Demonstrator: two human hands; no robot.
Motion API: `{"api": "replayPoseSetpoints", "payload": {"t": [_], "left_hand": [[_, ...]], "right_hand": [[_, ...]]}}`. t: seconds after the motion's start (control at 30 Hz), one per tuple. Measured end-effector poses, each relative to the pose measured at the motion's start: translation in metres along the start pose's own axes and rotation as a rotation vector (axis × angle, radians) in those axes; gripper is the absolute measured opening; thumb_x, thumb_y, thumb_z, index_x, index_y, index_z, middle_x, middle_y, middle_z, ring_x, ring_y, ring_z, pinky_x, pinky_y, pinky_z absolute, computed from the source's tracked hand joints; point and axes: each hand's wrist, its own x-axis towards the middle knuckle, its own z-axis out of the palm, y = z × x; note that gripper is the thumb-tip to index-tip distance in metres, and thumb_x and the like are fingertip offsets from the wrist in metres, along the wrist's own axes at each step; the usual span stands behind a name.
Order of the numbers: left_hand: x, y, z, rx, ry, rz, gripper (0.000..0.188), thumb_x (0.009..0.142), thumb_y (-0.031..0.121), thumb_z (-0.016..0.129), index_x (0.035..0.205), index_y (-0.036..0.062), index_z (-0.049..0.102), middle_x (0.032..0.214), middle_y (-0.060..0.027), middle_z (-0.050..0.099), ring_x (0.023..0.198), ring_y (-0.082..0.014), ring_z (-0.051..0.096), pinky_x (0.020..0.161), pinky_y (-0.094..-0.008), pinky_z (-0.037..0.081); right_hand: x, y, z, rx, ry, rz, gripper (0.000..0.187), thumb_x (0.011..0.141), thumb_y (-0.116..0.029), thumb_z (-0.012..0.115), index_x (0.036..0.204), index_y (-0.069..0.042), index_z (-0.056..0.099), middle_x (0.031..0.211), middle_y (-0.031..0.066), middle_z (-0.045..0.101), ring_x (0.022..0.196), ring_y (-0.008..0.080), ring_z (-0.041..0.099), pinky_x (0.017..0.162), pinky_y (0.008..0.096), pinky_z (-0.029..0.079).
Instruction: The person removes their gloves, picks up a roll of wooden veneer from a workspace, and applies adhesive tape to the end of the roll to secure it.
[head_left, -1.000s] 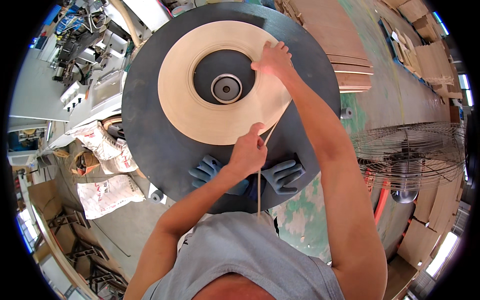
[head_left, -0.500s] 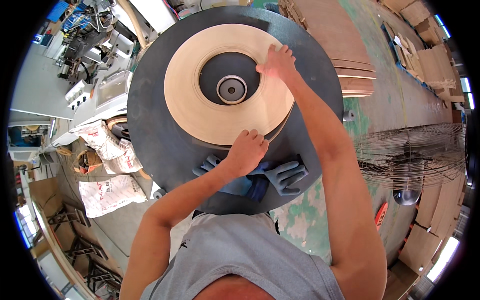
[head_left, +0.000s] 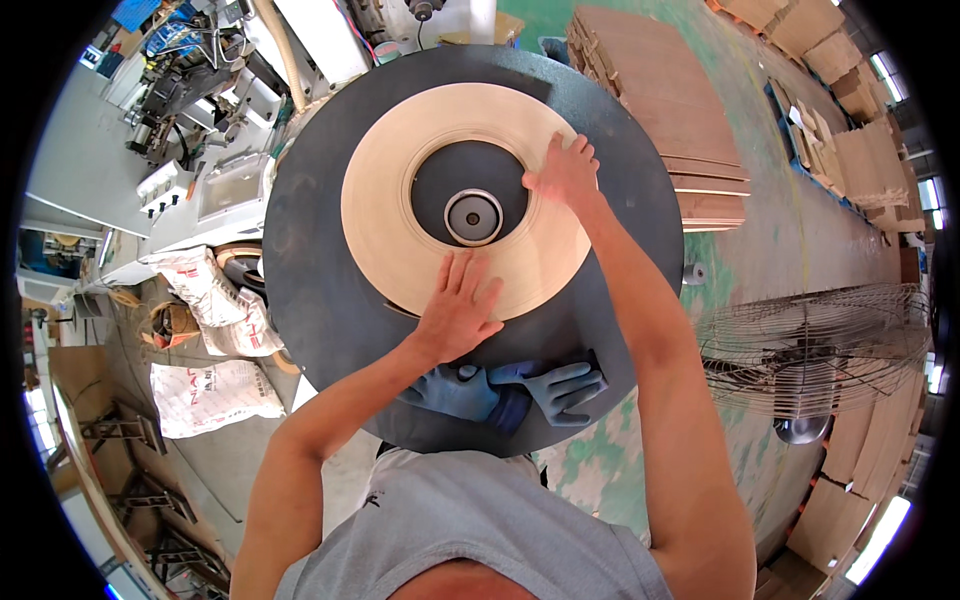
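Two bare hands rest on a pale coil (head_left: 378, 200), lying flat on a dark round table (head_left: 300, 250).

At far left, the fisheye rim cuts off machinery (head_left: 170, 105); below it, white sacks (head_left: 215, 400) lie on the floor (head_left: 205, 465). The coil sits ring face up on the table's far half, equally broad each way, its through-axis upright; a metal hub (head_left: 472, 217) shows inside its hole, toward the person. The left hand (head_left: 458, 315), fingers slightly spread, hides part of the coil's near edge. Just beside it lie blue gloves (head_left: 455, 395), bunched and overlapping. The right hand (head_left: 566, 172) covers the coil's right band, thumb at the inner edge; whether it pinches, I cannot tell. Farther right are stacked brown boards (head_left: 650, 90) and a wire-caged fan (head_left: 803, 385).
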Motion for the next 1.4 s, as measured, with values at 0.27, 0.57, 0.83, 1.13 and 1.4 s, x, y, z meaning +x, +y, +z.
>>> {"api": "replayPoseSetpoints", "payload": {"t": [0.27,0.57,0.83,1.13,1.4], "left_hand": [[0.001,-0.02,-0.005,0.032,0.0,-0.04,0.085,0.065,0.051,0.083,0.132,0.0063,0.054,0.146,-0.0202,0.04,0.14,-0.0409,0.033,0.118,-0.0614,0.022],[0.0,-0.023,-0.007,0.009,-0.006,-0.014,0.082,0.066,0.055,0.081,0.129,0.0075,0.058,0.144,-0.0208,0.041,0.138,-0.0412,0.034,0.118,-0.0604,0.022],[0.003,-0.024,-0.014,0.016,-0.009,0.021,0.079,0.066,0.055,0.08,0.127,0.0085,0.06,0.139,-0.0233,0.043,0.134,-0.0429,0.036,0.116,-0.0592,0.024],[-0.031,-0.048,-0.035,-0.015,-0.111,0.161,0.08,0.061,0.054,0.082,0.124,0.0108,0.061,0.135,-0.0208,0.046,0.133,-0.0405,0.037,0.117,-0.0579,0.024],[-0.035,-0.058,-0.054,0.048,-0.252,0.264,0.082,0.059,0.049,0.084,0.128,0.012,0.061,0.145,-0.0237,0.044,0.133,-0.0404,0.039,0.116,-0.0568,0.026]], "right_hand": [[-0.014,-0.009,-0.005,-0.008,0.027,-0.005,0.088,0.079,-0.04,0.072,0.152,-0.006,0.038,0.152,0.0352,0.028,0.141,0.0533,0.028,0.112,0.0634,0.03],[-0.068,0.01,0.016,0.033,0.275,-0.759,0.017,0.081,-0.006,0.066,0.097,-0.008,0.07,0.115,0.0083,0.062,0.13,0.0313,0.049,0.117,0.0579,0.03],[-0.111,-0.014,0.037,0.304,0.308,-0.637,0.013,0.078,-0.003,0.066,0.09,-0.003,0.071,0.099,0.0085,0.066,0.116,0.0289,0.058,0.116,0.0498,0.036],[-0.177,-0.032,0.046,0.304,0.309,-0.549,0.02,0.082,-0.005,0.062,0.1,-0.001,0.07,0.107,0.0111,0.065,0.119,0.0324,0.055,0.112,0.0535,0.038],[-0.216,-0.052,0.02,0.187,0.06,-0.535,0.062,0.079,-0.033,0.074,0.133,-0.005,0.059,0.135,0.0189,0.051,0.135,0.0424,0.041,0.111,0.0693,0.026]]}}
